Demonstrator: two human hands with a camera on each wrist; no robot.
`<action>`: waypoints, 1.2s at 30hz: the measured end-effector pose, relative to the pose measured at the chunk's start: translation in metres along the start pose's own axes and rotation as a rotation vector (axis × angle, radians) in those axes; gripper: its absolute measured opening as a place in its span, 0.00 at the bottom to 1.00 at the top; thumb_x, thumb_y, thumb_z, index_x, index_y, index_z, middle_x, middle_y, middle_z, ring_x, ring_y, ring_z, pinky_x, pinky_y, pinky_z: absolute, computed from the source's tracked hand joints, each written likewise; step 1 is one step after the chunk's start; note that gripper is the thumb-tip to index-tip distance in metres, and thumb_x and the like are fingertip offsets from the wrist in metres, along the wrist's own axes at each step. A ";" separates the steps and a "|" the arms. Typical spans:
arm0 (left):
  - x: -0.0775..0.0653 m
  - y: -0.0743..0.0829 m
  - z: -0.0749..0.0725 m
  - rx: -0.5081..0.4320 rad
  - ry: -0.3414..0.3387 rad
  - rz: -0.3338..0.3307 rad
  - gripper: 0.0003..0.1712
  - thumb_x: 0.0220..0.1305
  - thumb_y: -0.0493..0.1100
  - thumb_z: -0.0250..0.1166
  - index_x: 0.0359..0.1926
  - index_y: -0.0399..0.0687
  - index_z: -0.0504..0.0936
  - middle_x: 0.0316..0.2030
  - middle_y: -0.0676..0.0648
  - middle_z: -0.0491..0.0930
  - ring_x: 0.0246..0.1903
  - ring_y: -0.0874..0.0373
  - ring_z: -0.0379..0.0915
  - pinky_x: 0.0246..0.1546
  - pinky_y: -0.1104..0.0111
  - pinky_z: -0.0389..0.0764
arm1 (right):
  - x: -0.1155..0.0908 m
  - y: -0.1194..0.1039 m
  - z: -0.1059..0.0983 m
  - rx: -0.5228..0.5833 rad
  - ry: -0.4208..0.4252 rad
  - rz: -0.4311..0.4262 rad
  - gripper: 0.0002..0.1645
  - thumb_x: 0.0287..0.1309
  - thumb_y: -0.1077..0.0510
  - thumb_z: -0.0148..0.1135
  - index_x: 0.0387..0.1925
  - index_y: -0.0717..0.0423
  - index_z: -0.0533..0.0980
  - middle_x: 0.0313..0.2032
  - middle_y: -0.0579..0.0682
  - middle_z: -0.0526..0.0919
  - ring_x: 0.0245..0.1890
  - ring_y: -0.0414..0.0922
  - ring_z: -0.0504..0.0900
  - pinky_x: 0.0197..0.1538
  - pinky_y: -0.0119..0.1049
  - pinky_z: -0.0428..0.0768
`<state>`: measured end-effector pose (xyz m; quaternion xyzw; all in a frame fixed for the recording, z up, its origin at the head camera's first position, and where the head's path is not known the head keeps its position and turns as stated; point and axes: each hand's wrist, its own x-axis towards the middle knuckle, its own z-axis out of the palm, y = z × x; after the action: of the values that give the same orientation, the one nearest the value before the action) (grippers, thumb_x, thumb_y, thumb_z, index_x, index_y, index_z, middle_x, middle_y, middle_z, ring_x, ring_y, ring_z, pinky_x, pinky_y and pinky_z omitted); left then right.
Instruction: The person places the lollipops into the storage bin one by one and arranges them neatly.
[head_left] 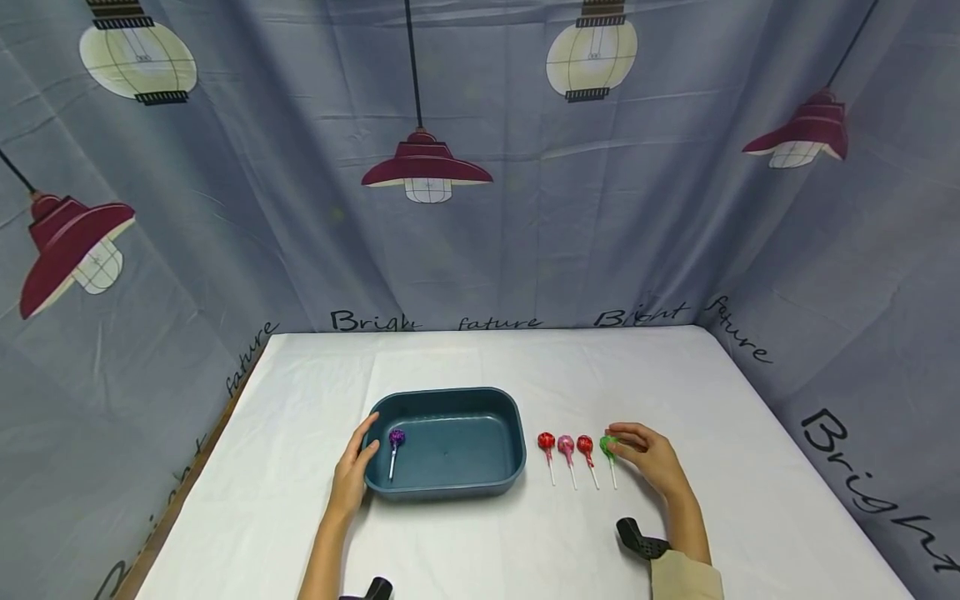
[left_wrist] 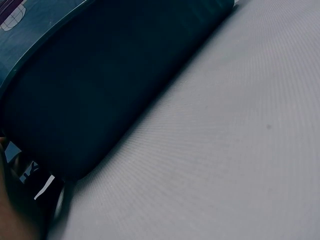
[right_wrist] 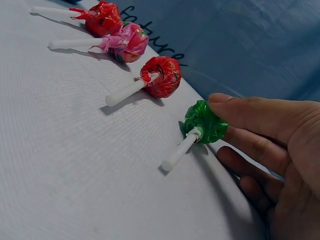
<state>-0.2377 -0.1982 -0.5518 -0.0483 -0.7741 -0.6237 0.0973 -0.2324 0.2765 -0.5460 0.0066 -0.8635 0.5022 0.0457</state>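
My right hand [head_left: 648, 458] pinches the green wrapped head of a lollipop [right_wrist: 205, 122] between thumb and fingers. Its white stick points toward the near side of the table. Beside it, to the left, lie a red lollipop [right_wrist: 162, 77], a pink lollipop [right_wrist: 129, 42] and another red lollipop [right_wrist: 102, 19], in a row. My left hand [head_left: 348, 479] holds the left end of a dark teal rectangular tray [head_left: 444, 490], with fingertips at the rim. Inside the tray, near that end, rests a purple lollipop [head_left: 397, 437]. The left wrist view mostly shows the tray's dark outer wall [left_wrist: 100, 85].
A white cloth covers the table [head_left: 480, 550]. Behind and at both sides hangs a grey-blue curtain [head_left: 495, 250] printed with lamps and lettering. A black device [head_left: 641, 540] sits at my right wrist, and another [head_left: 375, 589] at the left.
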 end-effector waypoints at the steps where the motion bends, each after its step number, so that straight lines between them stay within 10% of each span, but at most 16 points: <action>1: 0.000 0.000 0.000 -0.005 0.003 0.000 0.24 0.68 0.46 0.51 0.65 0.59 0.66 0.66 0.49 0.60 0.66 0.51 0.48 0.63 0.51 0.48 | 0.000 0.000 0.000 -0.002 -0.002 0.000 0.24 0.54 0.52 0.65 0.51 0.59 0.75 0.47 0.55 0.80 0.49 0.48 0.78 0.54 0.38 0.69; 36: 0.000 0.001 0.000 -0.014 -0.005 0.004 0.24 0.69 0.46 0.50 0.65 0.59 0.65 0.66 0.51 0.59 0.66 0.54 0.47 0.64 0.54 0.47 | 0.001 -0.001 0.001 0.009 -0.014 0.024 0.25 0.50 0.57 0.67 0.50 0.61 0.75 0.46 0.58 0.80 0.51 0.56 0.75 0.57 0.52 0.66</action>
<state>-0.2372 -0.1980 -0.5505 -0.0521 -0.7699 -0.6288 0.0960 -0.2335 0.2753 -0.5457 0.0000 -0.8616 0.5066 0.0334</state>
